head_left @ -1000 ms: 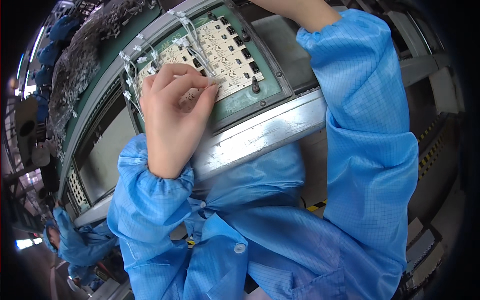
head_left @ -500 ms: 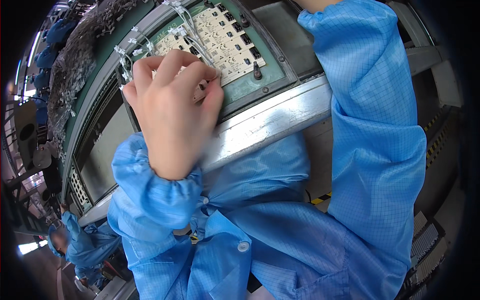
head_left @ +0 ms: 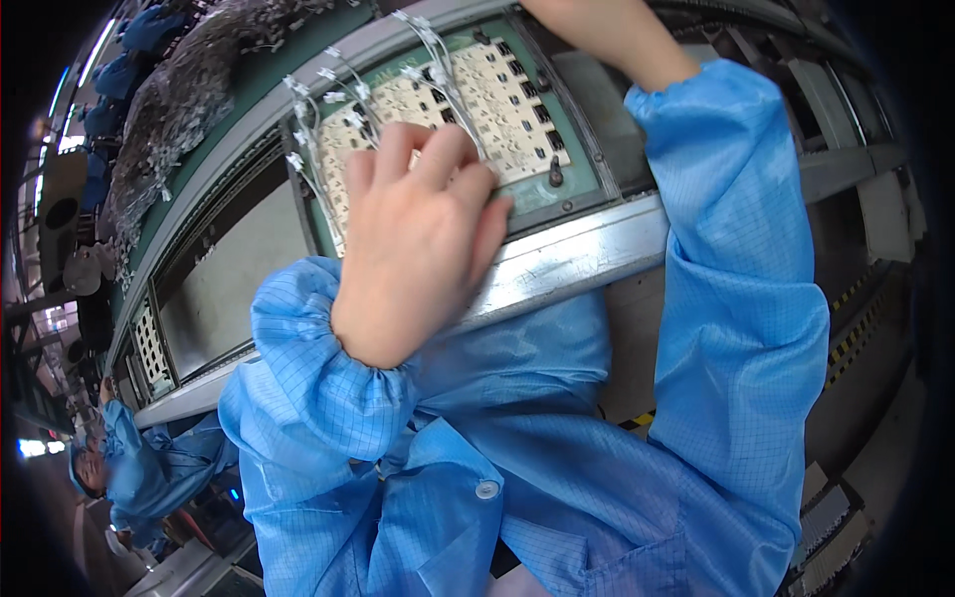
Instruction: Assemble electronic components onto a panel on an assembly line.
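Observation:
My left hand [head_left: 413, 239] is over a panel of cream-coloured circuit boards [head_left: 497, 124], with its fingers curled and the fingertips turned down out of sight. Whatever is between them, if anything, is hidden. The boards lie in rows in a green fixture tray [head_left: 587, 184] with a dark frame. White wires with small white connectors [head_left: 430, 32] run over the boards and past the tray's far edge; some pass close to my left fingers. My right hand [head_left: 607, 30] reaches beyond the upper edge of the picture, so only its back and wrist show, not its fingers.
A metal rail [head_left: 567, 264] runs between my body and the tray. Black posts [head_left: 556, 171] stand up from the tray. Beyond the far rail is a heap of bundled wires [head_left: 189, 119]. Another person in blue [head_left: 164, 478] is at the line on the left.
The view has shifted, so the tray sits further right and lower in the picture. My left hand has turned its back up more, and more of my right hand and wrist shows.

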Available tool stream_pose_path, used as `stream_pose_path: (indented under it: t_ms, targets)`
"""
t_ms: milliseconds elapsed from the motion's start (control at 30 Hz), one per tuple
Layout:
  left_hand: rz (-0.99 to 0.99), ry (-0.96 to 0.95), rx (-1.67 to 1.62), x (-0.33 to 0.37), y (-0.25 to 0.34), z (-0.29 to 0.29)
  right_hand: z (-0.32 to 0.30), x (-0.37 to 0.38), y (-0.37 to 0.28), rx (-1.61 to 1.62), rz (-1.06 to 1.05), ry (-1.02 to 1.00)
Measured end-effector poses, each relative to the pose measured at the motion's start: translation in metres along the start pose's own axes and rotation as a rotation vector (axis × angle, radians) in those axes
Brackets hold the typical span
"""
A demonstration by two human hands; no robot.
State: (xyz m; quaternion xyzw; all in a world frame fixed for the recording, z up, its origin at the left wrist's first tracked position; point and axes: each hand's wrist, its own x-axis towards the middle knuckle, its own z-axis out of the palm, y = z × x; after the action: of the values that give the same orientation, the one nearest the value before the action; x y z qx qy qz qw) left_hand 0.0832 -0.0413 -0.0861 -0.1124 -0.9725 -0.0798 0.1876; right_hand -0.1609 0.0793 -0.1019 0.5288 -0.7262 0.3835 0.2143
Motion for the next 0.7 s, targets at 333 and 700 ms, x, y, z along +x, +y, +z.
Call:
stream_pose_path:
  t_ms: [333,700]
  targets:
    - [-0.326,0.256,0.256,0.081,-0.056,0.045,0.07,0.047,0.012,-0.173,-0.16,-0.379]
    - [-0.369,0.299,0.058,0.083,-0.071,0.066,0.022,0.041,0.008,-0.243,-0.082,-0.478]
